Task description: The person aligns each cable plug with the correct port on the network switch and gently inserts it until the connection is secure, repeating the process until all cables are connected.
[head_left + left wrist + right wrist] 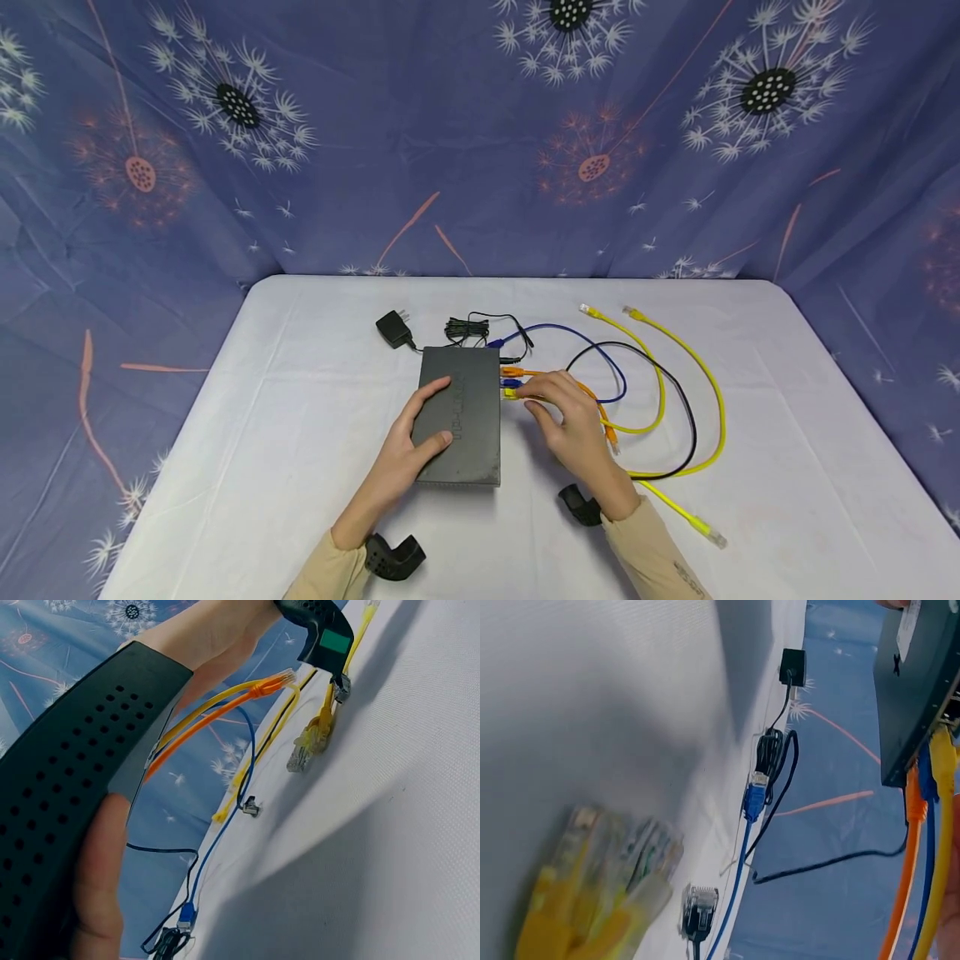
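My left hand [405, 450] grips the dark grey network switch [478, 425], thumb and a finger on its top, and the left wrist view shows it tilted above the table. At its right side, my right hand [573, 421] pinches a yellow network cable [943, 825] near its plug [511, 393], which meets a port. Whether that plug is fully seated I cannot tell. Beside it, an orange cable [906, 885] and a blue cable [928, 855] run into neighbouring ports. The orange cable's other plug [268, 687] hangs free below my right hand.
A black power adapter [393, 329] and its bundled cord [467, 328] lie behind the switch. The blue cable's far plug [496, 343] rests near them. To the right spread looped yellow cables [716, 400] and a black cable [688, 417]. A yellow plug [708, 531] lies towards the front right.
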The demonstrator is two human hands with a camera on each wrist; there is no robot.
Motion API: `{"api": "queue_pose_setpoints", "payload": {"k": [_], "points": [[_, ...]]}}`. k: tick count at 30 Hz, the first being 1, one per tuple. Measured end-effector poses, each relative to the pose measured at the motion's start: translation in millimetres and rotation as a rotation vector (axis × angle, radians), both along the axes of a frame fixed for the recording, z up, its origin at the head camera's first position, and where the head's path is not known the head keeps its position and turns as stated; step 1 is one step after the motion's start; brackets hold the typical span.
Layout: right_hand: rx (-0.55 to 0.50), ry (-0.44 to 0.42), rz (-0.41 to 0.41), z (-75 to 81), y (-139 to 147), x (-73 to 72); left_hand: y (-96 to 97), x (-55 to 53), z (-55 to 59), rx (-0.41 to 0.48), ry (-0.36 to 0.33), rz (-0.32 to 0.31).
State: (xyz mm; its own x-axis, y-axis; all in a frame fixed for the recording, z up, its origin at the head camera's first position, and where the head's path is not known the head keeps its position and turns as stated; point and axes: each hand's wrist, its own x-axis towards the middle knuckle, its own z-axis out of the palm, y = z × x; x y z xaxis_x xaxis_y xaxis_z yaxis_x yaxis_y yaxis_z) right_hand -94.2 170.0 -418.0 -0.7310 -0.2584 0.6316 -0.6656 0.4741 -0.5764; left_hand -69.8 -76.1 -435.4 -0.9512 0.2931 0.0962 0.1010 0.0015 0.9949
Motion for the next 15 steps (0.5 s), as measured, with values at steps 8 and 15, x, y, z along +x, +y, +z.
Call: {"api": "queue_pose_setpoints", "payload": {"k": [8, 15], "points": [[-0.038, -0.026, -0.006, -0.1, 15.9, 8.6, -0.4, 0.2, -0.7, 0.036, -0.044, 0.013], [-0.07, -0.019, -0.02, 4.1, 27.3, 12.5, -0.8, 1.4, -1.5, 0.046, -0.048, 0.015]]}}
